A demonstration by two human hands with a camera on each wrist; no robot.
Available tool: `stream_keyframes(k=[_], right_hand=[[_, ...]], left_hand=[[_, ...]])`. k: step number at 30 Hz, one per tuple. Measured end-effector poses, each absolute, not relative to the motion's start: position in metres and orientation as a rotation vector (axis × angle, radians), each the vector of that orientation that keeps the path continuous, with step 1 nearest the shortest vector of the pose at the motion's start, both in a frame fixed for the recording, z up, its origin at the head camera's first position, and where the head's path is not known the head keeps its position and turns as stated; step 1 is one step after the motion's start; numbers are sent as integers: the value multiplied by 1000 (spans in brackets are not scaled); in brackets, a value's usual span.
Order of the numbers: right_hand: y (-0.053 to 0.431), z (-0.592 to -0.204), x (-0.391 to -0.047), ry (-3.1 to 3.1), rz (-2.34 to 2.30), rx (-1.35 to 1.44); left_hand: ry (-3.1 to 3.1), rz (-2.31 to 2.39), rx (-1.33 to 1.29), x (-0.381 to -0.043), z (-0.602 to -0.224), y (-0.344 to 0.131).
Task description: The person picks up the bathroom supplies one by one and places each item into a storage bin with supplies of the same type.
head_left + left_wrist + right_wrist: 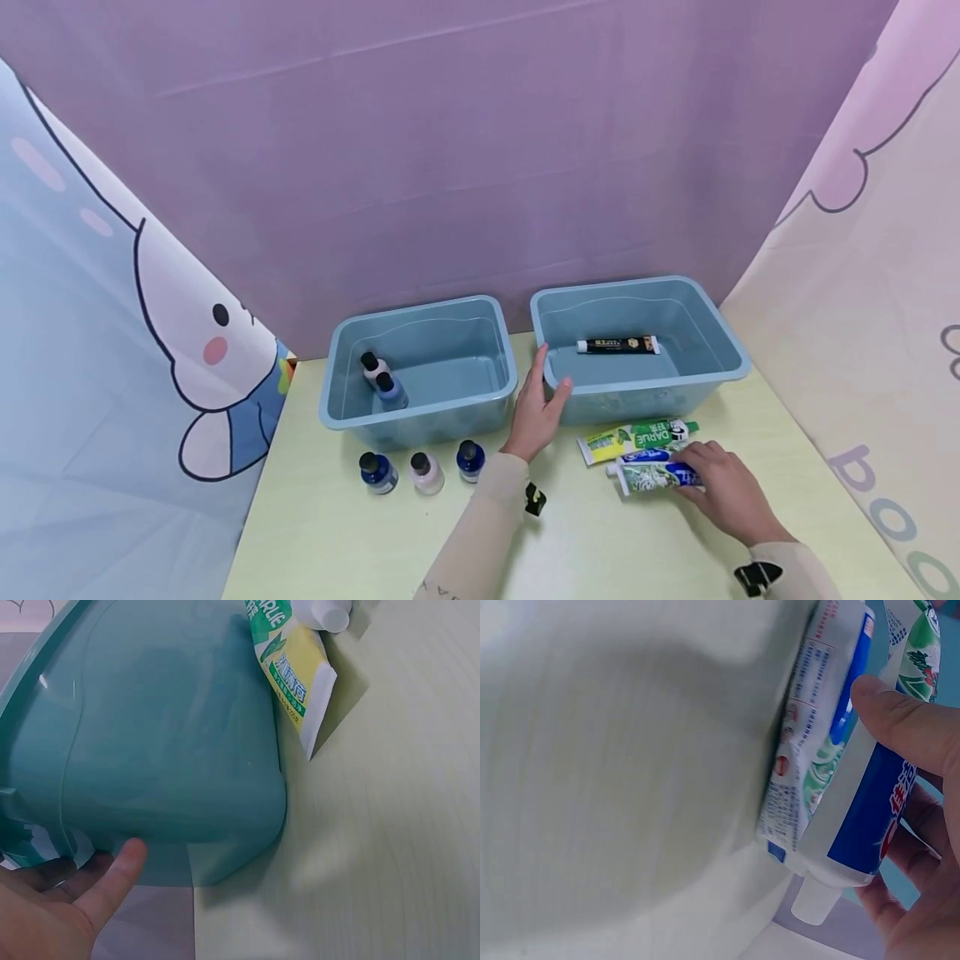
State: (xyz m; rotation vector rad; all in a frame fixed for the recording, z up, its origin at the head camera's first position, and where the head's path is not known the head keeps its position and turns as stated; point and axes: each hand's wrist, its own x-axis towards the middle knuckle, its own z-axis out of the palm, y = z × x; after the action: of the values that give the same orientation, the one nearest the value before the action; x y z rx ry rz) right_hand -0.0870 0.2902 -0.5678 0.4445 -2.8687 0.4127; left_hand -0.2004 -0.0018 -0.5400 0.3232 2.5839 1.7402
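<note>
My right hand (726,492) pinches a white, blue and green toothpaste tube (870,817) between thumb and fingers, low over the table. A second toothpaste tube (810,735) of similar colours lies right beside it, partly overlapped. Behind them, a green and yellow toothpaste tube (626,442) lies along the front of the right blue bin (637,404). Inside that bin is a black toothpaste tube (618,345). My left hand (536,417) is at the bin's front left corner, its thumb against the outer wall and its fingers extended along the side.
A left blue bin (427,425) contains a pale pink bottle (372,367) and a blue bottle (392,392). In front of it stand two dark blue bottles (378,473) and one pink bottle (427,474). Printed cloth walls enclose the pale table (585,550).
</note>
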Motion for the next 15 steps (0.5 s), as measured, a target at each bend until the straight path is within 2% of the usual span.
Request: stream_keyframes(k=[15], right_hand=[[296,-541,-99,-2711,413,481]], left_hand=[[2523,1827,301,-199,-542,-1]])
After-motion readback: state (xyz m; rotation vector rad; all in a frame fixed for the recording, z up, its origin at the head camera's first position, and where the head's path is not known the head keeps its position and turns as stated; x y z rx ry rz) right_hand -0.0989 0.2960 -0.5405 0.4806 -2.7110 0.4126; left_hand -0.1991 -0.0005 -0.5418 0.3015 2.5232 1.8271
